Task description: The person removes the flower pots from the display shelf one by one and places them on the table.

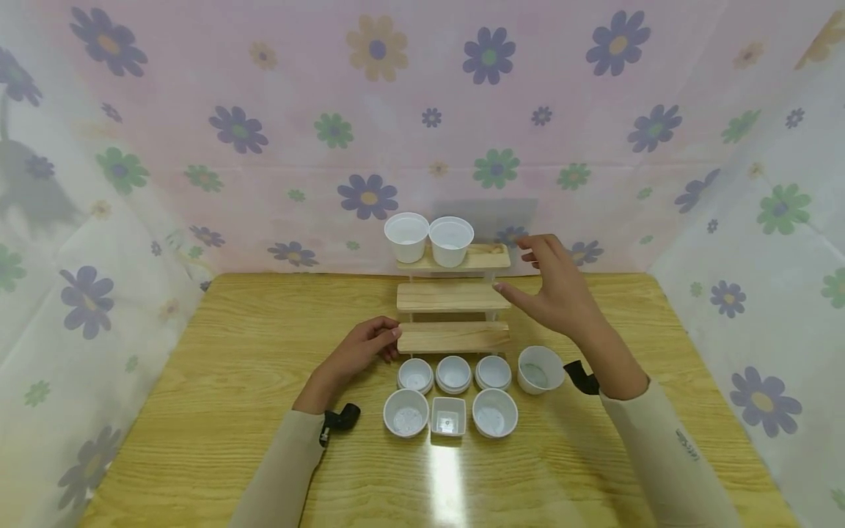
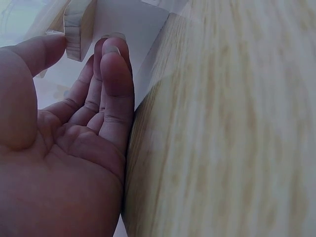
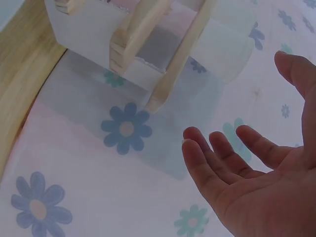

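A small three-step wooden rack [image 1: 452,296] stands against the back cloth in the head view. Two white plastic cups, one on the left [image 1: 406,236] and one on the right [image 1: 452,242], sit side by side on its top board. My left hand [image 1: 361,345] is at the lower board's left end; in the left wrist view its thumb [image 2: 47,52] touches that board end [image 2: 79,34], and the other fingers are loosely bent, holding nothing. Right of the upper boards, my right hand [image 1: 554,290] is raised, fingers spread and bent a little, with nothing in its grasp.
In front of the rack stand several white containers: small round bowls [image 1: 454,374], a square dish [image 1: 448,416] between two larger round bowls [image 1: 405,413], and a cup [image 1: 540,369] at the right. Flower-patterned cloth [image 1: 297,169] encloses the wooden table [image 1: 264,352] behind and at the sides.
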Demonstrator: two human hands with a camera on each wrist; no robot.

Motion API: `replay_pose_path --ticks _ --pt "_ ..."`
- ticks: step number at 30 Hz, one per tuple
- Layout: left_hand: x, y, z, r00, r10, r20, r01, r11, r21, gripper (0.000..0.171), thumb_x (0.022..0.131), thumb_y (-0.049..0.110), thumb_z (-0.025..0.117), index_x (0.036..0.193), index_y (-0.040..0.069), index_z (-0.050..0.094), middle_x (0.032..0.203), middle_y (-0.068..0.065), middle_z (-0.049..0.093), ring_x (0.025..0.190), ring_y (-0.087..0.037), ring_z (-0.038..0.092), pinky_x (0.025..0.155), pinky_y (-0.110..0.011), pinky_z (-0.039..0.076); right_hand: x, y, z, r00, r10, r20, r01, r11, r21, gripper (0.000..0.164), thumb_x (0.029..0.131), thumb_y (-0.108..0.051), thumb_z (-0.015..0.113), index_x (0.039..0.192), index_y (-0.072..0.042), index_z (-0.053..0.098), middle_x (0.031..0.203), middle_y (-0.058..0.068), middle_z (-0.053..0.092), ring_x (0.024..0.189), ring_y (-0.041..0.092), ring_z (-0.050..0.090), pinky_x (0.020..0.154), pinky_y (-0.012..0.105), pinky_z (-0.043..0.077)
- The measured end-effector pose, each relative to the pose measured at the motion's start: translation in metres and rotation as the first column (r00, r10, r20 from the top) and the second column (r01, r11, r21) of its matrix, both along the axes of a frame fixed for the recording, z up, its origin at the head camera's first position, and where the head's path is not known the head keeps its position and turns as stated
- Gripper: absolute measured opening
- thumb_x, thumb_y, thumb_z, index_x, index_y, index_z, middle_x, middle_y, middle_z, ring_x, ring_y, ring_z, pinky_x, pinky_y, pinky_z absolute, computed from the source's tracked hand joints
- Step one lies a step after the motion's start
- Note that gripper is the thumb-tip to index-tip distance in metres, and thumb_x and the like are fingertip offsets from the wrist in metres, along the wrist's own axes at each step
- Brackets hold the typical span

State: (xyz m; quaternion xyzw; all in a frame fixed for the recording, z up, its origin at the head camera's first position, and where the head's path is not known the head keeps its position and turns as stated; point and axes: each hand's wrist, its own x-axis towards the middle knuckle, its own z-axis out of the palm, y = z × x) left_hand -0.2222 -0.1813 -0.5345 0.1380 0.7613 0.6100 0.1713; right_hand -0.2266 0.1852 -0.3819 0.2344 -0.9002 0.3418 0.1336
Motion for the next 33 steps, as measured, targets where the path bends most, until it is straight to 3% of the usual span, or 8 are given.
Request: replay_pose_path --ticks 11,23,33 --pt "0.000 0.001 0.000 1.000 0.006 -0.002 -0.006 1.000 0.013 0.035 0.113 0.022 0.055 0.134 -0.007 0.059 0.093 -0.012 0.068 0.081 -0.022 0.067 0.075 -0.033 0.059 -0.026 -0.026 0.021 0.995 0.089 -0.039 -0.089 0.996 0.024 0.073 0.090 -0.023 0.087 0.149 0.000 0.050 0.145 0.021 0.049 0.123 0.039 0.058 0.104 0.053 0.050" --pt "-0.001 0.000 0.000 1.000 0.012 0.015 -0.012 1.000 0.013 0.037 0.113 0.024 0.056 0.135 -0.006 0.059 0.093 -0.013 0.068 0.082 -0.024 0.067 0.076 -0.033 0.060 -0.056 -0.056 0.035 0.992 0.125 0.022 -0.126 0.990 0.066 0.079 0.089 -0.030 0.088 0.151 -0.001 0.050 0.151 0.017 0.047 0.127 0.041 0.057 0.105 0.055 0.050" --pt "0.000 0.000 -0.001 1.000 0.006 0.010 -0.006 1.000 0.004 0.037 0.113 0.024 0.056 0.134 -0.006 0.059 0.095 -0.015 0.069 0.083 -0.025 0.067 0.077 -0.033 0.060 -0.072 -0.072 0.042 0.988 0.096 0.122 -0.113 0.983 0.143 0.087 0.084 -0.035 0.092 0.154 -0.004 0.049 0.152 0.015 0.047 0.126 0.036 0.058 0.106 0.052 0.051"
